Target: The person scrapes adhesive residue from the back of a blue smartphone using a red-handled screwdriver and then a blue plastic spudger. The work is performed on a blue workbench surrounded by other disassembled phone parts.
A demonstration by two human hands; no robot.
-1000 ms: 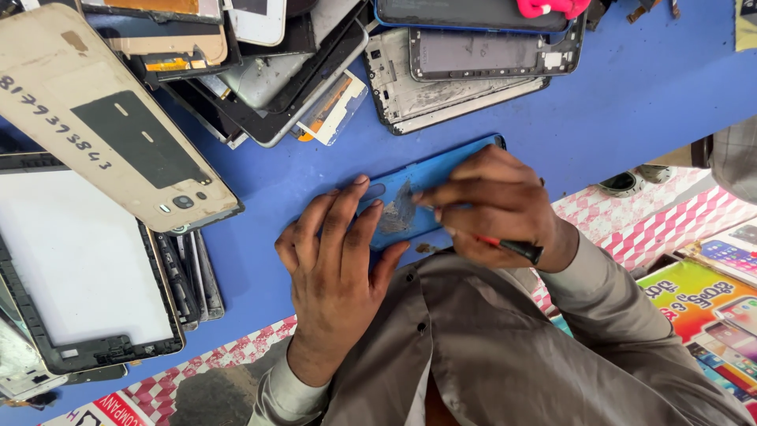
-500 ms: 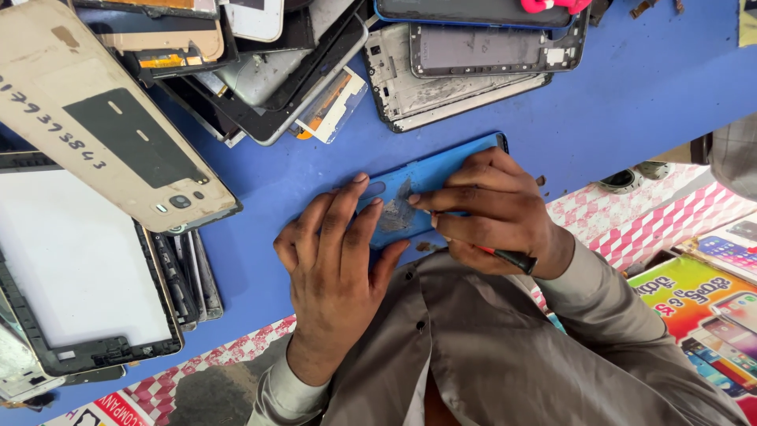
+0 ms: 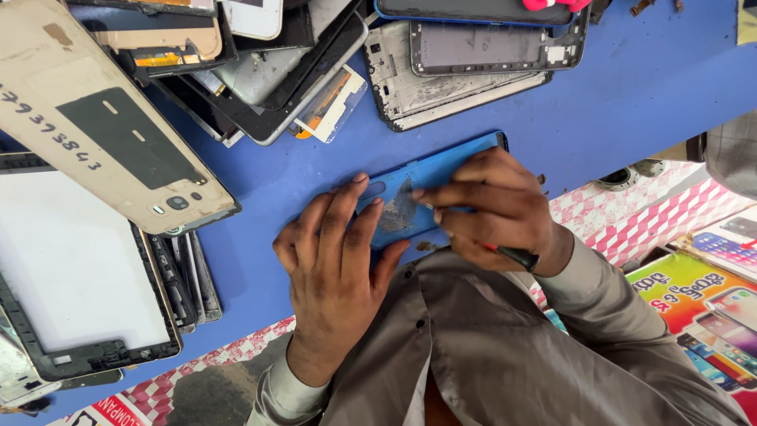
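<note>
A blue phone back cover (image 3: pixel 441 170) lies flat on the blue table (image 3: pixel 631 87), with a scraped, worn patch near its middle. My left hand (image 3: pixel 335 264) presses down on its left part with fingers spread. My right hand (image 3: pixel 493 209) rests on the cover's right part, closed around a thin tool with a red and black handle (image 3: pixel 512 254); the tool's tip is hidden under my fingers near the worn patch.
Piled phone frames and back covers (image 3: pixel 465 59) crowd the table's far side. A beige cover (image 3: pixel 102 130) and a large white tablet panel (image 3: pixel 71 268) lie at left. Colourful printed posters (image 3: pixel 702 308) and a checked cloth (image 3: pixel 631 221) hang below the table's near edge.
My right hand has shifted slightly along the cover near the worn patch. My left hand holds the cover in the same place.
</note>
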